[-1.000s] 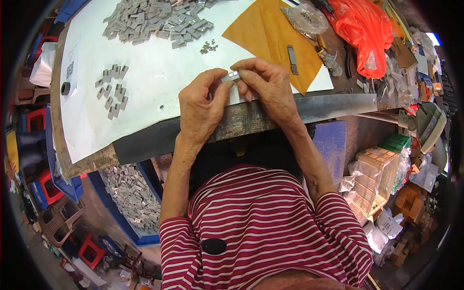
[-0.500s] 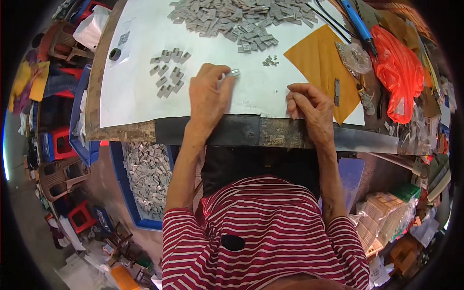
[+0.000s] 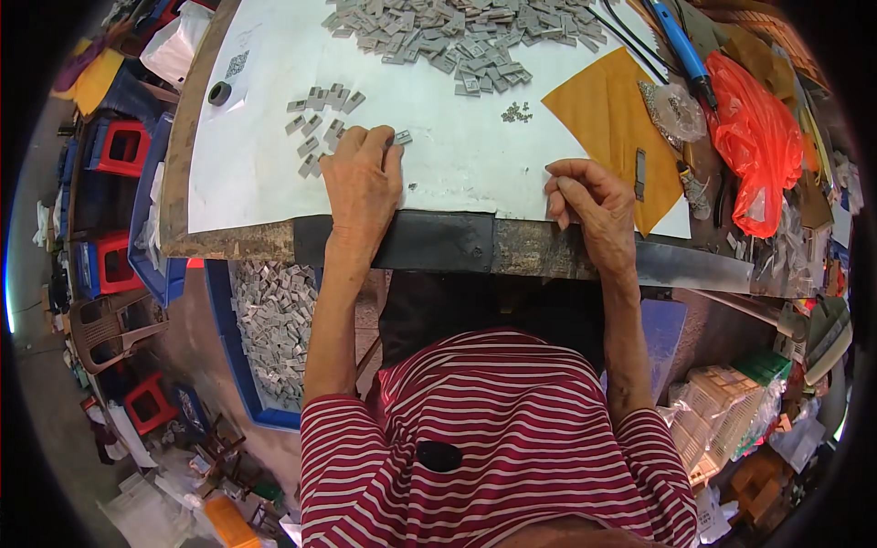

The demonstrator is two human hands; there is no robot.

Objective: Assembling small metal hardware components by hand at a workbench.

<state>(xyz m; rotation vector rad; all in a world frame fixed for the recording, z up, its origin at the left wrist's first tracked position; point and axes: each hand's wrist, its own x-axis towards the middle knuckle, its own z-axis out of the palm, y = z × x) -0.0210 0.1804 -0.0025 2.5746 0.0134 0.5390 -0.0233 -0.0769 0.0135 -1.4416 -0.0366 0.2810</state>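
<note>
My left hand (image 3: 362, 187) is closed over the white sheet (image 3: 265, 187), its thumb and fingertips at a small grey metal block (image 3: 403, 138) that looks like a pencil sharpener. Just beyond these fingers lies a loose group of similar blocks (image 3: 311, 125), partly covered by the hand. My right hand (image 3: 594, 208) rests near the table edge, thumb and forefinger pinched together; whatever they hold is too small to make out. Between the hands and the far side sits a little heap of tiny screws (image 3: 516, 112). A large pile of grey metal blocks (image 3: 457, 36) covers the far middle.
On the right lie a brown sheet (image 3: 607, 119) with a dark strip (image 3: 639, 173), a blue electric screwdriver (image 3: 681, 41) and a red plastic bag (image 3: 749, 137). A dark ring-shaped roll (image 3: 218, 93) is at the left. Below the edge stands a blue bin (image 3: 239, 365) full of metal pieces.
My left hand has moved left with the metal block, toward the loose group, and now covers part of it. The right hand keeps its pinch in nearly the same place.
</note>
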